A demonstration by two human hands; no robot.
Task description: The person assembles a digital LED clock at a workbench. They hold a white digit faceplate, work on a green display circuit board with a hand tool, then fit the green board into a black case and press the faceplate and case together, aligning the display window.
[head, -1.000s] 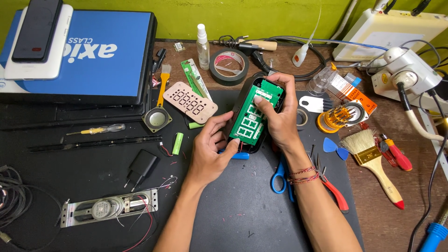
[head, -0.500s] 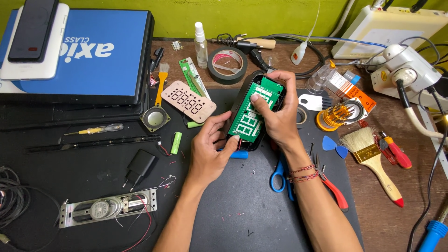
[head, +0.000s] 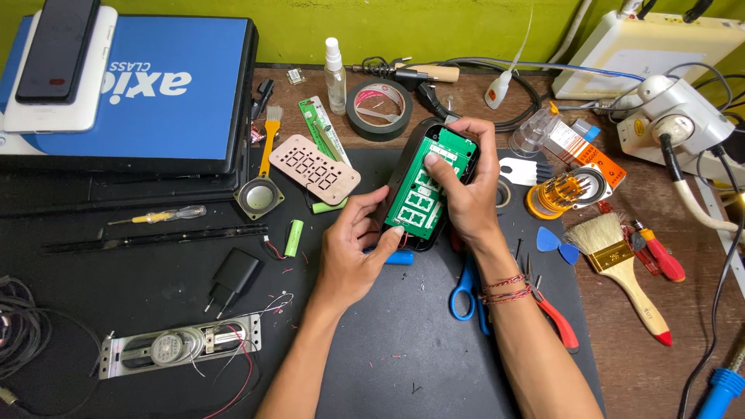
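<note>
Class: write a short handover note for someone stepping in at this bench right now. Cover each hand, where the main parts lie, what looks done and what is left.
Left hand: grips the lower edge of the black casing from below.
Right hand: fingers pressing on the green circuit board seated in the casing.
Nearby on the mat: pink digit display panel, small round speaker, green battery cell, blue-handled scissors.
Done: casing open, board exposed.
Left: display panel and speaker lie outside the casing, unmounted.

Blue-handled scissors (head: 466, 291): blades hidden under right forearm. Green circuit board (head: 425, 194): partly covered by right hand (head: 466, 194). Soldering iron (head: 722, 384), cable bundle (head: 19, 334): cut off by picture edges.
</note>
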